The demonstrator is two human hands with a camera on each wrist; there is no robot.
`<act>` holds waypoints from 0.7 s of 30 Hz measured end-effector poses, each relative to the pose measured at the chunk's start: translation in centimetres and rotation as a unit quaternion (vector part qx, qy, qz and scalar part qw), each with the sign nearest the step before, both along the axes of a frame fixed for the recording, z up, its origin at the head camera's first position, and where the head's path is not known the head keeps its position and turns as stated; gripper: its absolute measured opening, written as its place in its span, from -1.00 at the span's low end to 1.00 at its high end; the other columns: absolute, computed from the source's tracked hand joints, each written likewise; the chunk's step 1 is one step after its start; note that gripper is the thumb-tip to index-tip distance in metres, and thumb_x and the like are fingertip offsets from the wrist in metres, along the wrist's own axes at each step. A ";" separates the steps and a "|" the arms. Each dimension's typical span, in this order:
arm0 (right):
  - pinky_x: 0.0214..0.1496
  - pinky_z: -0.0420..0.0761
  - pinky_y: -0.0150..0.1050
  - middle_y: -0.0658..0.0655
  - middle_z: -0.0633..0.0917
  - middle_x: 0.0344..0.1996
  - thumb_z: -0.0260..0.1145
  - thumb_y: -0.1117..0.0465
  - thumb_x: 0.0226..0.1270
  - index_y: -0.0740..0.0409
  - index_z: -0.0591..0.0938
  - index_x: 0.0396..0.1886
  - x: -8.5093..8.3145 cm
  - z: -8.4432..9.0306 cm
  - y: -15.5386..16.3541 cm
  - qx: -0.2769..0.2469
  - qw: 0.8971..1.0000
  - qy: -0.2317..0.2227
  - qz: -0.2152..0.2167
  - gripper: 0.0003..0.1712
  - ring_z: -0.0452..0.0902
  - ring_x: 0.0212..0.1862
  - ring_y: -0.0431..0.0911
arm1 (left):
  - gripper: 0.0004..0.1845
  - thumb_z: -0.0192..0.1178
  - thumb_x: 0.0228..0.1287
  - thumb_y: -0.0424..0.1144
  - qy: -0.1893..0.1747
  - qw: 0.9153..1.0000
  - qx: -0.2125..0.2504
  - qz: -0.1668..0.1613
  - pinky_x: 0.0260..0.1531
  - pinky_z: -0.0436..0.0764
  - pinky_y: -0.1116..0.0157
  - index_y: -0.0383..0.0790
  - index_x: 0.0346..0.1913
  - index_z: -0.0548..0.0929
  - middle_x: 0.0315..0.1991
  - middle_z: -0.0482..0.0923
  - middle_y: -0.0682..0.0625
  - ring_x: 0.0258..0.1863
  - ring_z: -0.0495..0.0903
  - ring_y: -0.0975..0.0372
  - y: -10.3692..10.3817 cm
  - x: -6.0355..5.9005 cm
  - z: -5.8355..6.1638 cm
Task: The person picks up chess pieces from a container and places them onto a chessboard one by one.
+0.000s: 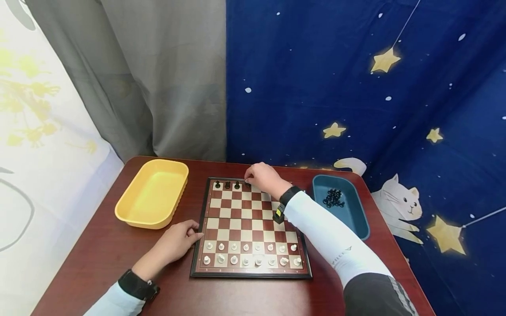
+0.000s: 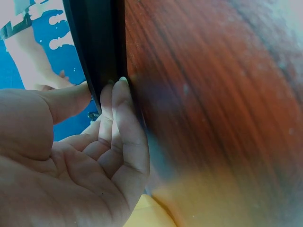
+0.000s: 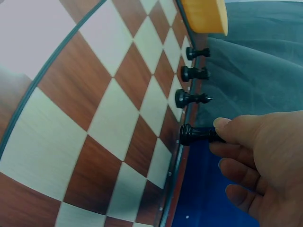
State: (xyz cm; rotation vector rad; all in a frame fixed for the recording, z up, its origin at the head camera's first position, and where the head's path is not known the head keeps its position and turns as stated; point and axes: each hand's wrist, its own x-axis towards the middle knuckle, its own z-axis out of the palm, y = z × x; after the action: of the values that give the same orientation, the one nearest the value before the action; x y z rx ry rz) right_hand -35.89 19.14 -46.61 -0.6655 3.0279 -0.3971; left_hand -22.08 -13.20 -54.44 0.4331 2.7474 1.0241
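Note:
A chessboard (image 1: 247,213) lies on the table, with white pieces in two rows along its near side. At its far edge, my right hand (image 1: 265,179) pinches a black chess piece (image 3: 193,135) by the top between thumb and index finger. Its base is right at the far-row square, and my fingers hide its head. Beside it stand a black bishop (image 3: 189,98), a black knight (image 3: 193,74) and a black rook (image 3: 196,53), all upright. My left hand (image 1: 178,240) grips the board's left rim (image 2: 97,42), thumb on one face and fingertips along the side.
A blue tray (image 1: 361,215) at the right holds a heap of small black pieces (image 1: 334,198). The yellow tray (image 1: 152,193) stands left of the board, with nothing in it. Curtains hang behind the table's far edge.

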 end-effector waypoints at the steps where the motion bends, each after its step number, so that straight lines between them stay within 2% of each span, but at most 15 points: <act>1: 0.25 0.67 -0.05 0.05 0.87 0.00 0.48 0.20 0.60 0.08 0.89 0.01 0.0 -0.2 0.0 0.001 1.000 0.001 -0.001 -0.86 0.79 -0.03 -0.08 | -0.71 0.43 0.56 -0.16 0.000 1.000 -0.002 0.001 -0.21 0.55 0.16 -0.30 0.12 0.74 -0.38 0.56 0.11 -0.38 0.52 0.24 0.0 0.0 0.0; 4: 0.22 0.68 -0.07 0.06 0.88 -0.02 0.48 0.21 0.59 0.09 0.89 0.00 0.0 -0.5 -0.1 -0.003 1.000 0.000 0.000 -0.86 0.79 -0.05 -0.09 | -0.71 0.43 0.56 -0.15 -0.003 1.000 -0.005 0.003 -0.21 0.55 0.15 -0.29 0.12 0.74 -0.37 0.56 0.10 -0.36 0.52 0.23 0.0 -0.1 -0.1; 6: 0.07 0.72 -0.11 0.07 0.88 -0.03 0.49 0.22 0.58 0.10 0.89 0.01 0.1 -0.6 -0.1 -0.006 1.000 -0.003 0.002 -0.85 0.79 -0.08 -0.09 | -0.70 0.43 0.56 -0.14 -0.005 1.000 -0.007 0.003 -0.21 0.56 0.15 -0.29 0.13 0.74 -0.37 0.56 0.10 -0.35 0.52 0.23 0.0 -0.1 -0.2; 8: 0.02 0.72 -0.14 0.07 0.88 -0.04 0.49 0.21 0.58 0.11 0.89 0.01 0.1 -0.7 -0.1 -0.005 1.000 -0.004 0.006 -0.85 0.78 -0.11 -0.11 | -0.69 0.43 0.57 -0.14 -0.007 1.000 -0.009 0.004 -0.22 0.56 0.15 -0.29 0.14 0.74 -0.37 0.57 0.09 -0.35 0.53 0.22 0.1 -0.1 -0.2; 21: -0.05 0.68 -0.15 0.06 0.87 -0.07 0.50 0.21 0.57 0.09 0.89 -0.02 0.4 -1.1 -0.1 -0.019 1.000 -0.002 0.008 -0.88 0.70 -0.23 -0.17 | -0.66 0.42 0.57 -0.12 -0.015 1.000 -0.009 0.008 -0.21 0.57 0.15 -0.30 0.17 0.74 -0.36 0.57 0.08 -0.34 0.54 0.22 0.1 -0.1 -0.2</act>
State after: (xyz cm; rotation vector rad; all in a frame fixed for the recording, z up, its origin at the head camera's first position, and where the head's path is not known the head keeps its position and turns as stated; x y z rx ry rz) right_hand -35.50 19.04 -47.71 -0.6904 3.0156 -0.4572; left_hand -22.13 -13.12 -54.59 0.3891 2.7358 1.0016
